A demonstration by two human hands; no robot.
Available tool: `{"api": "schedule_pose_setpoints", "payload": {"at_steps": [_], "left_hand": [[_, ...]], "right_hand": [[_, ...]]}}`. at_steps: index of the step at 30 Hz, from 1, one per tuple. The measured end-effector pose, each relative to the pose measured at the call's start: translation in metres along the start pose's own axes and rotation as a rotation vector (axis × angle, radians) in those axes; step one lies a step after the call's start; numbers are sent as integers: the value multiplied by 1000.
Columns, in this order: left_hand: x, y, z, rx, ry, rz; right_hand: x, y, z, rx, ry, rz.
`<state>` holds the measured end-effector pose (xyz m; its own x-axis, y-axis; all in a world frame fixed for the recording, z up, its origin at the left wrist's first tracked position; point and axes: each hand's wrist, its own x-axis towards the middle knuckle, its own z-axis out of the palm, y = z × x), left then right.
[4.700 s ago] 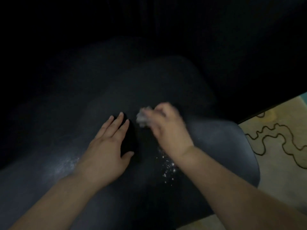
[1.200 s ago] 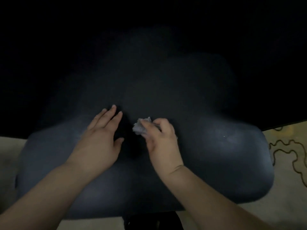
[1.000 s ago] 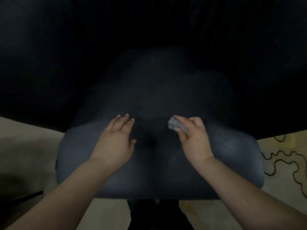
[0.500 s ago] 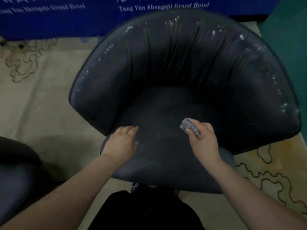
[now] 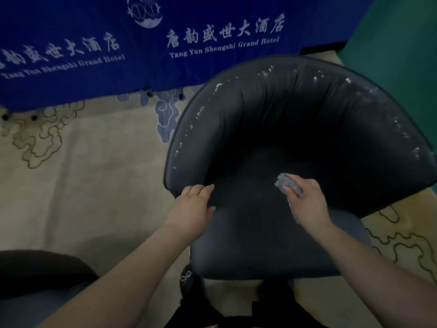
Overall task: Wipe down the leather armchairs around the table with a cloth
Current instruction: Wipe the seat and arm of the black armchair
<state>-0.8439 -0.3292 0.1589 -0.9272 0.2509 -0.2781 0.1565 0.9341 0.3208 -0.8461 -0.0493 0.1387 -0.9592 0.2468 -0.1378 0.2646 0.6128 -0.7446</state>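
Reading "Tang Yun Shengshi Grand Hotel", the tablecloth hangs behind; right hand pinches cloth, left hand relaxed.

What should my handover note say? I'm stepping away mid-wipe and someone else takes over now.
Left hand: rests on the armchair at the end of its left arm.
Right hand: holds the crumpled grey cloth over the seat.
Done: cannot tell how much is wiped.
Left: white flecks along the back's top rim; a second chair sits at lower left.

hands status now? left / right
Left hand: open, resting on the armchair seat edge, holding nothing.
Right hand: pinching the grey cloth.
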Motion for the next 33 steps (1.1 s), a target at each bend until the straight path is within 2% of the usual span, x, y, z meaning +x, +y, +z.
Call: {"api": "schedule_pose_setpoints", "payload": {"at_steps": [5, 10, 15, 21, 28, 33], "left_hand": [[-4, -48, -44, -23, 20, 73], [-4, -82, -76, -83, 54, -17], [3, -98, -81, -82, 78, -78], [24, -110, -76, -61, 59, -44], [82, -144, -97, -108, -9, 26], [130, -176, -105, -121, -127, 155]], "right_hand": [[-25, -43, 32, 28, 98, 50], [-38, -75, 52, 60, 92, 33], [-28, -96, 65, 124, 64, -8], [-13, -113, 82, 127, 76, -73], [12, -137, 122, 147, 103, 6], [28, -162, 162, 199, 248, 189]]}}
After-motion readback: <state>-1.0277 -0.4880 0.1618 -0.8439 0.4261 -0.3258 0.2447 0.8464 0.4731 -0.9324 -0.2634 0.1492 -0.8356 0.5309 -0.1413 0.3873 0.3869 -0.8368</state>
